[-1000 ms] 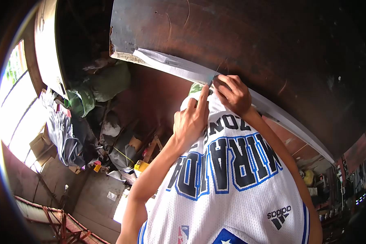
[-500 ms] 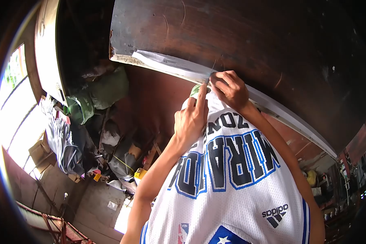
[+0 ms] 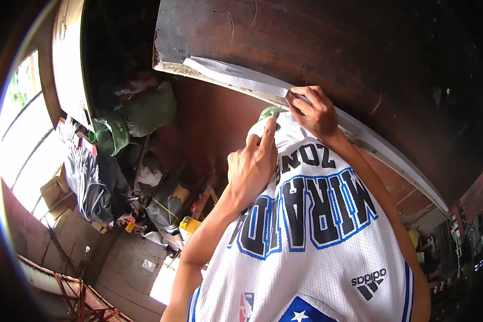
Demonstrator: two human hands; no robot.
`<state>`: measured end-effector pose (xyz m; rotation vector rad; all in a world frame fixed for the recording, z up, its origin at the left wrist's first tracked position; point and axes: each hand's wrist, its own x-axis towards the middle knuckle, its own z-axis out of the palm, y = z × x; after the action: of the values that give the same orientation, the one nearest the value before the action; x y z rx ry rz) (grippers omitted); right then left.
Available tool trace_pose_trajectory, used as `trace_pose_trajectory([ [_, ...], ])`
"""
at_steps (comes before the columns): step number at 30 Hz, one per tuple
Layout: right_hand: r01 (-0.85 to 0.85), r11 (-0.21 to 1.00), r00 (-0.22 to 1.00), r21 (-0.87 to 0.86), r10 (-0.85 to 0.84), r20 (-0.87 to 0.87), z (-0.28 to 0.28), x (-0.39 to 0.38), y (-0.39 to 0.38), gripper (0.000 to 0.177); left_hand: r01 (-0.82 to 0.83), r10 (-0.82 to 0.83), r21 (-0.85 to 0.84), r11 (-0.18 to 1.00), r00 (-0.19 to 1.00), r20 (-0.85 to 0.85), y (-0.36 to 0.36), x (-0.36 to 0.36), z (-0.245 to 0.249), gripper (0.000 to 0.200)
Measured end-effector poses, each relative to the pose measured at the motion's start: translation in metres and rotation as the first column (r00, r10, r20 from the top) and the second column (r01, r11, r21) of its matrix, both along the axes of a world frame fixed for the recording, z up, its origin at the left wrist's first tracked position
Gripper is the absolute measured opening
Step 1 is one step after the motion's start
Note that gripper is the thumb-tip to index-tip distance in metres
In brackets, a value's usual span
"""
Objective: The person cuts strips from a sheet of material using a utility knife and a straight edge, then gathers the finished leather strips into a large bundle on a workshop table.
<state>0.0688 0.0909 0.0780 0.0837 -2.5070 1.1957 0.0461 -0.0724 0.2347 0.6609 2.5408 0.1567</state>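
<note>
A long white strip [image 3: 236, 75] runs along the edge of a dark wooden tabletop [image 3: 306, 43]. My right hand [image 3: 315, 114] is closed on the strip at that edge, thumb and fingers pinched over it. Just left of it and lower, my left hand [image 3: 252, 163] is closed with its index finger stretched along a slim, dark, pointed tool [image 3: 278, 111]. The tool's thin tip points up toward the strip near my right fingertips; its handle is mostly hidden in my palm. A pale green and white bundle [image 3: 267, 114] shows behind the left fingers.
Below the tabletop edge is a reddish-brown panel [image 3: 214, 129]. On the left are a green bag [image 3: 153, 110], a stack of grey sheets [image 3: 83, 180], cardboard [image 3: 56, 190] and a yellow box [image 3: 189, 225]. Cluttered shelves [image 3: 440, 247] stand at the lower right.
My left hand with the tool has drawn down, away from the strip and my right fingers. My right hand still pinches the strip. The whole view has shifted slightly.
</note>
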Motion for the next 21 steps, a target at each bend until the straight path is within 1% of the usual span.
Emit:
trace_pose_trajectory([
  [13, -0.022, 0.999, 0.998, -0.033, 0.024, 0.063, 0.006, 0.004, -0.002, 0.017, 0.021, -0.020, -0.021, 1.000, 0.998, 0.054, 0.000, -0.007, 0.004, 0.048],
  [15, -0.024, 0.999, 0.998, -0.037, 0.027, 0.064, 0.006, 0.004, -0.003, 0.017, 0.039, -0.035, -0.061, 0.997, 0.998, 0.059, 0.002, -0.005, 0.005, 0.050],
  [16, -0.025, 0.999, 0.998, -0.036, 0.028, 0.063, 0.005, 0.004, -0.003, 0.018, 0.035, -0.032, -0.044, 0.998, 0.997, 0.072, 0.000, -0.003, 0.002, 0.052],
  [21, -0.043, 0.999, 0.997, -0.032, 0.045, 0.067, 0.007, 0.003, -0.003, 0.021, 0.032, -0.026, -0.062, 0.998, 0.995, 0.098, 0.007, -0.011, 0.003, 0.053],
])
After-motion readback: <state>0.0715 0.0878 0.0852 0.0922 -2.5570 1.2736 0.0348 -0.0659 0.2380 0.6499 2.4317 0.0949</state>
